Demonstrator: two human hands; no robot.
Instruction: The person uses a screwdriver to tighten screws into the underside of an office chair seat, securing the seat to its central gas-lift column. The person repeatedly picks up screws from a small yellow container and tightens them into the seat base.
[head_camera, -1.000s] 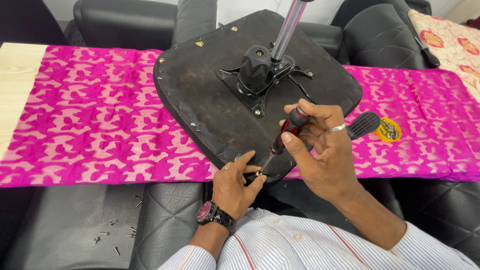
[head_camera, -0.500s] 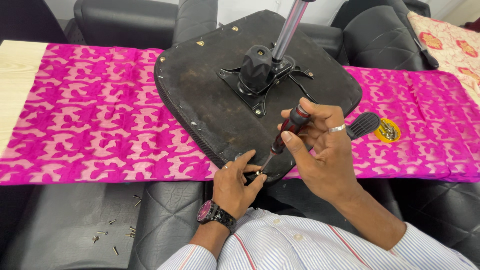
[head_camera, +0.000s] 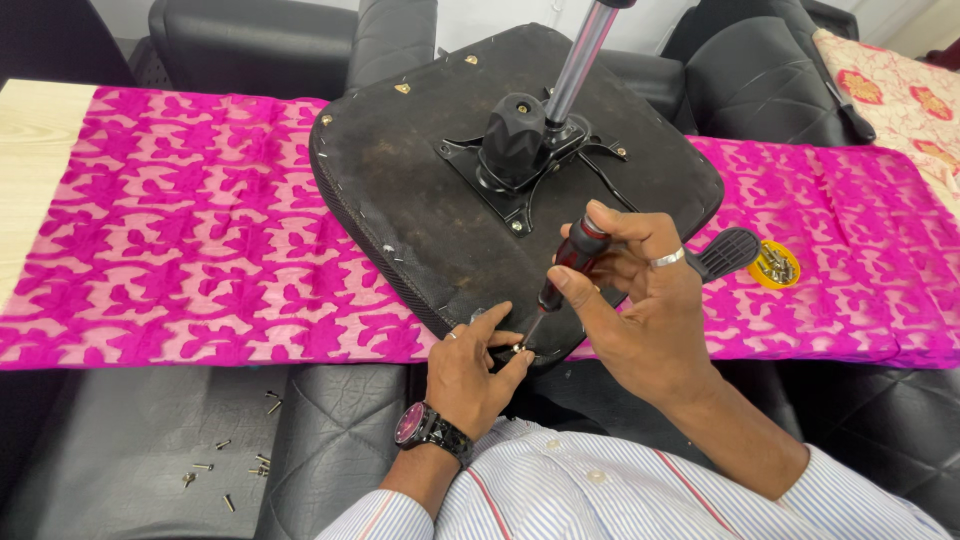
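Right hand (head_camera: 640, 300) still wrapped around screwdriver (head_camera: 565, 270), tip beside left hand (head_camera: 475, 365) pinching a screw (head_camera: 518, 350) at upturned chair seat (head_camera: 440, 200) edge, nothing shifted, driving continuing.

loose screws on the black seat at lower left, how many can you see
About 7 small loose metal screws: two near the top at, one at, three clustered around, one lowest at. They are tiny, so some may be missed.

A red-and-black-handled screwdriver (head_camera: 565, 270) tilts down onto a small screw (head_camera: 517, 349) at the near edge of the upturned black seat base (head_camera: 420, 200).
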